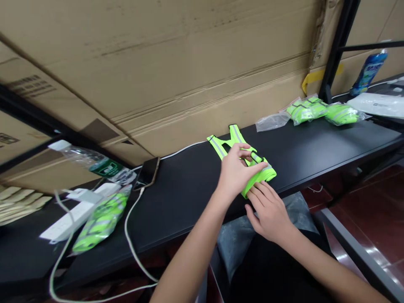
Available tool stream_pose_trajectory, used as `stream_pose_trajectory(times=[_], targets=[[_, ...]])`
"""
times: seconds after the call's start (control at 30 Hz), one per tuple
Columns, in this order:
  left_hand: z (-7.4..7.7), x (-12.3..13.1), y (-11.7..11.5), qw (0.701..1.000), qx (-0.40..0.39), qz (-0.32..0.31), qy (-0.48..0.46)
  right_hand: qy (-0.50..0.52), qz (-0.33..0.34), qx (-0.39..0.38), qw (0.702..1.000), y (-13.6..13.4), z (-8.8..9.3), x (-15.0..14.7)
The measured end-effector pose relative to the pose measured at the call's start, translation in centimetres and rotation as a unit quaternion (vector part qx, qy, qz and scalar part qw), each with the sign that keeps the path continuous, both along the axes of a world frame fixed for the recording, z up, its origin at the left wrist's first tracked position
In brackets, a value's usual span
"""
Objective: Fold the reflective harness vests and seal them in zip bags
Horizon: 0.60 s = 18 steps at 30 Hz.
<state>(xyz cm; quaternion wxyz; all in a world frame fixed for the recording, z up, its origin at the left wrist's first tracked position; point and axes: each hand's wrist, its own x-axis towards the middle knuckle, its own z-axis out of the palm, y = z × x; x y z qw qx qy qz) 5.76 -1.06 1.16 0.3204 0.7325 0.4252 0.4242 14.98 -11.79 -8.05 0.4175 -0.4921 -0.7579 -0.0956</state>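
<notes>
A neon-yellow reflective vest (239, 136) with grey stripes and black buckles lies on the black table, its two straps stretched away from me and its near part folded into a bundle. My left hand (235, 170) is curled over the middle of the vest, with thumb and fingers closed around a short strap piece and the folded fabric. At the near edge of the bundle, my right hand (268, 212) rests palm down, its fingers stretched out and touching the fabric, the thumb apart. The fingertips of the right hand are partly hidden by the fold.
Bagged neon vests (307, 110) and a clear plastic bag (273, 122) lie at the back right, near a blue bottle (369, 72). To the left are a phone (147, 172), a plastic water bottle (91, 162), a power strip (74, 214), a white cable (128, 229) and another bagged vest (101, 221).
</notes>
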Motion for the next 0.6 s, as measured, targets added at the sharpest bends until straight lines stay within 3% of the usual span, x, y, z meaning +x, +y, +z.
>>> stream_pose_trajectory(times=[0.1,0.23,0.4,0.47,0.6], targets=[[-2.0,2.1,0.8,0.990,0.032,-0.060,0.124,0.017,0.013,0.001,1.000,0.3,0.0,0.0],[-3.7,2.4,0.8,0.972,0.064,-0.127,0.187,0.040,0.026,0.001,0.999,0.3,-0.1,-0.2],[-3.9,1.2,0.8,0.951,0.108,-0.169,0.235,0.130,0.087,0.075,0.985,0.2,0.9,2.1],[-3.7,0.6,0.9,0.940,0.132,-0.197,0.245,0.149,0.061,0.087,0.983,0.9,1.5,4.0],[-3.6,-0.3,0.9,0.930,0.174,-0.213,0.242,0.036,0.036,-0.043,0.998,2.8,1.8,7.3]])
